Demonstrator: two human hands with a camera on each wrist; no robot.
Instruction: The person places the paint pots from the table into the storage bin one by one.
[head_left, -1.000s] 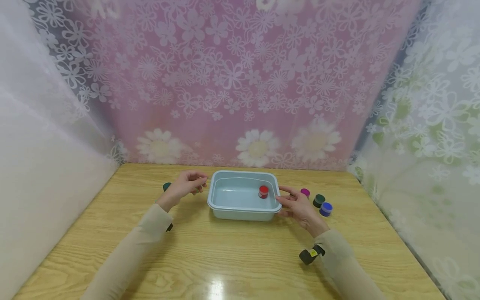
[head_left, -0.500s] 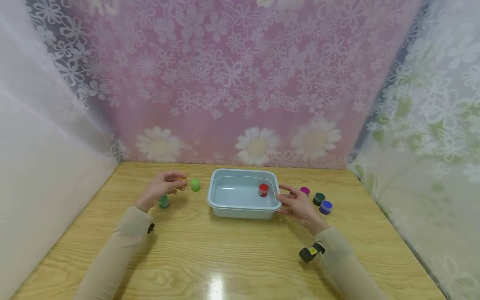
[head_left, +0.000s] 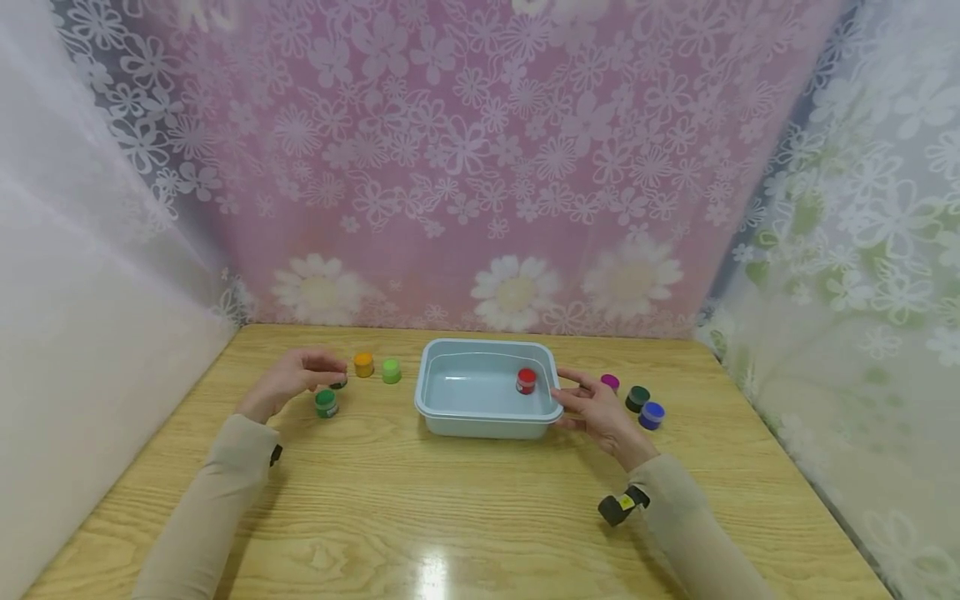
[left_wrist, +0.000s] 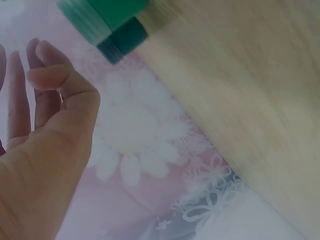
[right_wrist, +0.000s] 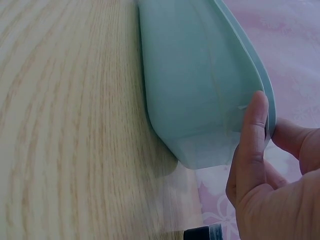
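Observation:
In the head view my left hand hovers over the left side of the table, fingers loosely bent. A dark jar shows partly beneath its fingertips, and a green-lidded jar stands nearer to me. The left wrist view shows nothing in that hand's fingers; a green jar is apart from them. My right hand grips the rim of a light blue plastic basin at its right end. Fingers on both sides of the rim appear in the right wrist view. A red-lidded jar sits inside the basin.
An orange jar and a light green jar stand left of the basin. Right of it are a magenta jar, a dark green jar and a blue jar. Floral curtains border the wooden table.
My left hand has moved left, away from the basin and past the orange and light green jars, uncovering them. My right hand has stayed at the basin's right end.

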